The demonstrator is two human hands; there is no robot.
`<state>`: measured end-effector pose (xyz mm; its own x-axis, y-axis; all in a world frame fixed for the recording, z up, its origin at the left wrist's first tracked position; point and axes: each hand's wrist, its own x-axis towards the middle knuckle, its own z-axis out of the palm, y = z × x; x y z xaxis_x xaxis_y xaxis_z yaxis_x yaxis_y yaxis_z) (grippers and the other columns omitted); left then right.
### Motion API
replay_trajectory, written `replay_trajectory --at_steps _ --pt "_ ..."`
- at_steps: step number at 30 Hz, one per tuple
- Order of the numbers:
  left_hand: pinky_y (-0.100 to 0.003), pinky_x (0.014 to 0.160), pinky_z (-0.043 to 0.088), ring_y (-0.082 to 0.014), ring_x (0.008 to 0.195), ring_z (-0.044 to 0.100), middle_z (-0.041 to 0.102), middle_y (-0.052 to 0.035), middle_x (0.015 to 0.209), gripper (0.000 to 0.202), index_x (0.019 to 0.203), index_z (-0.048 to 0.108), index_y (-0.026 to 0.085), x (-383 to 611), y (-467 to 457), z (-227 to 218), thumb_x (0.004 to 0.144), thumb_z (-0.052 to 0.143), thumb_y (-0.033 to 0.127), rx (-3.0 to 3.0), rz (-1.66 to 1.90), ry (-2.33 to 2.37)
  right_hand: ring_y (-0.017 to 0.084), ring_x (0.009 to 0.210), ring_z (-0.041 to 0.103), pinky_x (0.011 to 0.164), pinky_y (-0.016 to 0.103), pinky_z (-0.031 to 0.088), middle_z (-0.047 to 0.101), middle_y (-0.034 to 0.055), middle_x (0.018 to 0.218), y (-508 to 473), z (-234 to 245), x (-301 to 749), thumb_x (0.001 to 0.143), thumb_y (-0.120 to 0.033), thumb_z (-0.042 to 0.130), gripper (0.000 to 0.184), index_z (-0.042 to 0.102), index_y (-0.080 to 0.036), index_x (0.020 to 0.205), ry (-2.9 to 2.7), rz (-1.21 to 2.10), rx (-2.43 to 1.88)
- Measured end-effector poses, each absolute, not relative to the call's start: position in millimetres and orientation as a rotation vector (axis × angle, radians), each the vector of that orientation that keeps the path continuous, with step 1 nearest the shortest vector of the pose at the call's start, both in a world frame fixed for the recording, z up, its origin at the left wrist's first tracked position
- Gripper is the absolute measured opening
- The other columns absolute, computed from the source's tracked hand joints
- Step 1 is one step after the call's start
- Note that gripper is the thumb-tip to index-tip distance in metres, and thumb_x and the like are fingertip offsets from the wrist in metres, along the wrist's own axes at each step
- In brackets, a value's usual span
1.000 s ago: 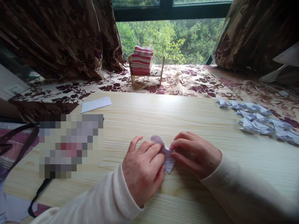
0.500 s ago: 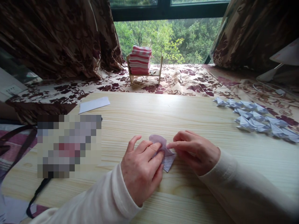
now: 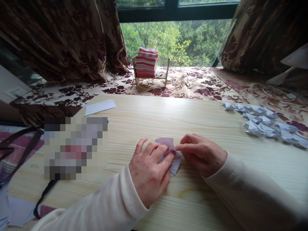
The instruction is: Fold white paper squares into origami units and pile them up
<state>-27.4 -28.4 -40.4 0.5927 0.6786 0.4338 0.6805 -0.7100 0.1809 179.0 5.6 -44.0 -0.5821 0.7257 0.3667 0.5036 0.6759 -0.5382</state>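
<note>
A small sheet of folded paper [image 3: 166, 143], pale lilac with rows of print on one corner, lies on the wooden table in front of me. My left hand [image 3: 151, 173] presses it down with bent fingertips, while one outer finger is raised. From the right, my right hand [image 3: 203, 155] reaches the paper's edge with its index fingertip, its other fingers curled in. My right thumb is mostly hidden, as is the part of the paper under my left fingers.
Several folded paper pieces [image 3: 264, 120] stand at the right table edge. A white paper strip [image 3: 100, 107] lies at the back left, near a pixelated patch with a black strap [image 3: 44, 194]. On the windowsill a small wooden rack [image 3: 151, 77] holds folded pink-and-white cloths [image 3: 146, 62].
The whole view has shifted slightly. My left fingers have moved a little across the paper, and its upper flap shows a changed outline. My right fingertip stays at its edge.
</note>
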Motion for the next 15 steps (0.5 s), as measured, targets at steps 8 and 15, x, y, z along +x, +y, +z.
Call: replay_trajectory --at_steps 8,15 --pt "-0.051 0.1 0.024 -0.0242 0.1 0.051 0.061 -0.0063 0.108 0.033 0.113 0.059 0.02 -26.5 -27.7 -40.0 0.083 0.047 0.025 -2.804 -0.723 -1.199 0.015 0.064 0.054 0.057 0.027 0.043 0.06 0.0059 0.073 6.8 -40.5 169.4 0.084 -0.028 0.051 0.02 0.067 -0.017 0.082 -2.227 0.533 -1.099" --pt "-0.052 0.102 0.024 -0.0243 0.101 0.051 0.061 -0.0071 0.11 0.033 0.113 0.059 0.02 -26.6 -28.2 -39.4 0.083 0.048 0.025 -2.809 -0.716 -1.2 0.016 0.067 0.054 0.062 0.029 0.044 0.061 0.0068 0.073 8.1 -41.4 164.9 0.084 -0.022 0.046 0.022 0.066 -0.017 0.076 -2.265 0.51 -1.041"
